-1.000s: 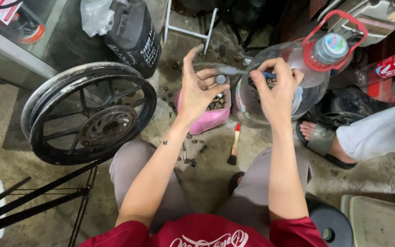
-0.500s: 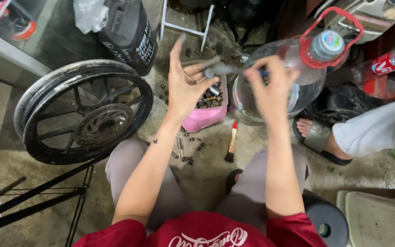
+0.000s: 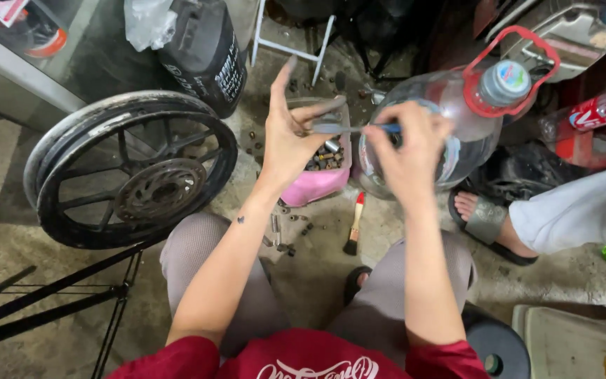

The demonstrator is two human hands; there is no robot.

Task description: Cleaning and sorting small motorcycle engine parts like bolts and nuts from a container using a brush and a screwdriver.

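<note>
The person wears a red short-sleeved tee (image 3: 303, 361) with white script lettering across the chest, only the top of it showing at the bottom edge of the view. The sleeves stop high up, so both forearms are bare. There's a small dark mark, maybe a tiny tattoo, on the left forearm (image 3: 240, 220) not far below the wrist. The trousers (image 3: 198, 270) are a greyish-taupe with a fine ribbed or mesh-like texture, fairly snug over both knees. A dark sandal or slipper (image 3: 356, 281) peeks out between the knees. The left hand (image 3: 290, 137) and the right hand (image 3: 409, 151) are bare, no gloves, rings or watch visible.
</note>
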